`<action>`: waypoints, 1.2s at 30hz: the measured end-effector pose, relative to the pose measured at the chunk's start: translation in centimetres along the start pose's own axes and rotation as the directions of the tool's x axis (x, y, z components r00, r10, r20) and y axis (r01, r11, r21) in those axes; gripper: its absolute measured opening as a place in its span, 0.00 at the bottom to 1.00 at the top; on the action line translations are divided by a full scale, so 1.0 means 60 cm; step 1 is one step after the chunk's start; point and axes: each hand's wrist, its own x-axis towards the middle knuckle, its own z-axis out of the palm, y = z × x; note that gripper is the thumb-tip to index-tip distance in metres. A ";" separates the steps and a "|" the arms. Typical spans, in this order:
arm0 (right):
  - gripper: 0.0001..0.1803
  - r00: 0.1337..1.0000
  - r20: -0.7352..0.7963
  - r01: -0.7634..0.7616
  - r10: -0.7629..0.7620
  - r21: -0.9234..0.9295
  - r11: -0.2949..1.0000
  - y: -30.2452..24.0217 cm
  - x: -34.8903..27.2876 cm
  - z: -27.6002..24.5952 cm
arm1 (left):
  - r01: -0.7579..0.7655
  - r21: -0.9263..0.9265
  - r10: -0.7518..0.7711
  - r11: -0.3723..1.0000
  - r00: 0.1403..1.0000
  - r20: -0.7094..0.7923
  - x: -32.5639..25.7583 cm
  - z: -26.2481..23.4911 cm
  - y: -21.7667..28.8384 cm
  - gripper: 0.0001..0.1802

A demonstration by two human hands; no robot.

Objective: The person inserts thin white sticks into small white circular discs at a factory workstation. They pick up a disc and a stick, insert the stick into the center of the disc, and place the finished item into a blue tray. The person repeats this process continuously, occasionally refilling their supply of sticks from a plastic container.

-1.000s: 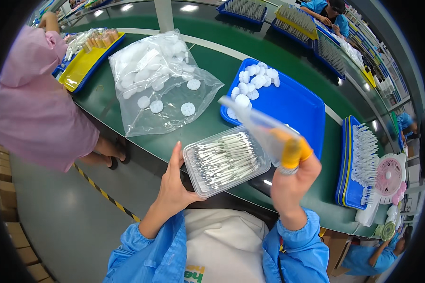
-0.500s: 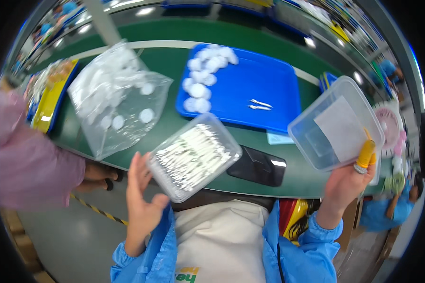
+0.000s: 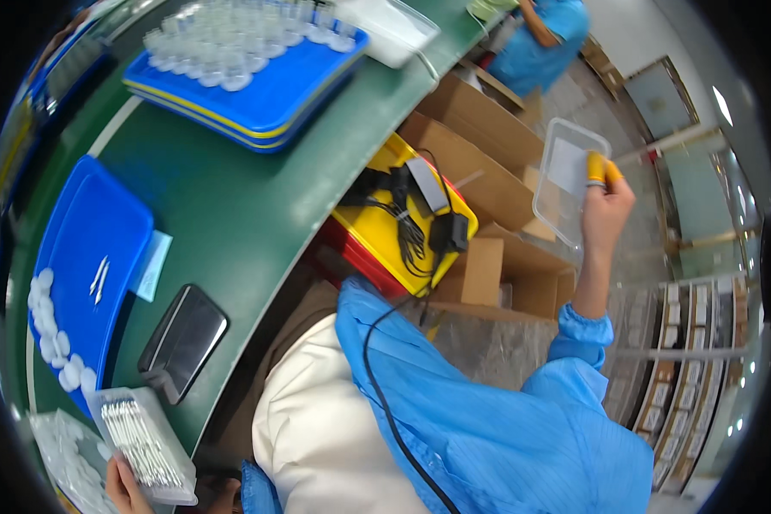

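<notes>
At the lower left, my left hand (image 3: 124, 490) is closed round a clear plastic box (image 3: 180, 493) full of small white stick-shaped pieces (image 3: 140, 441). Part of this hand is cut off by the lower edge. My right hand (image 3: 606, 201), with yellow covers on its fingertips, grips the rim of a clear plastic container (image 3: 550, 184). That container is held out past the table edge, above open cardboard boxes. Beside the left-hand box is a blue tray (image 3: 103, 214) with white round pieces (image 3: 51, 330) along one side and two white sticks (image 3: 100, 278) near its middle.
A black phone (image 3: 182, 338) lies on the green table (image 3: 231, 201). Stacked trays (image 3: 257, 128) at the back hold many clear cups. Cables lie in a yellow tray (image 3: 394, 231) by cardboard boxes (image 3: 480, 184). A person in blue (image 3: 540, 51) is at the far right end; shelves (image 3: 685, 368) stand right.
The view has swung to the right. My right hand has carried the clear container away from the table, out over the cardboard boxes. The filled box stays with my left hand.
</notes>
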 end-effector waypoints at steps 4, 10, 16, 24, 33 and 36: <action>0.12 0.954 0.291 0.033 0.067 -0.324 0.946 0.143 -0.093 -0.031 | 0.058 0.054 -0.057 0.997 0.998 -0.014 -0.008 -0.012 0.018 0.27; 0.29 0.704 0.542 -0.027 0.459 -0.626 0.779 0.400 -0.308 -0.076 | 0.012 -0.263 -0.040 0.965 0.994 -0.101 0.013 0.010 -0.069 0.12; 0.09 0.835 0.535 0.141 -0.133 0.025 0.990 0.019 -0.269 0.128 | 0.048 -0.466 0.021 0.883 0.990 0.140 0.005 0.029 0.031 0.06; 0.26 0.130 0.766 -0.173 -0.630 0.643 0.746 -0.500 -0.304 0.214 | -0.035 -0.569 -0.040 0.822 0.992 -0.118 -0.058 0.106 0.100 0.08; 0.34 -0.548 0.593 -0.624 -0.589 0.179 0.761 -0.662 -0.290 0.285 | -0.136 -0.649 -0.124 0.749 0.933 -0.339 -0.077 0.133 0.211 0.07; 0.33 -0.589 0.589 -0.574 -0.553 0.177 0.799 -0.709 -0.264 0.312 | -0.208 -0.647 -0.125 0.733 0.895 -0.429 -0.052 0.138 0.234 0.05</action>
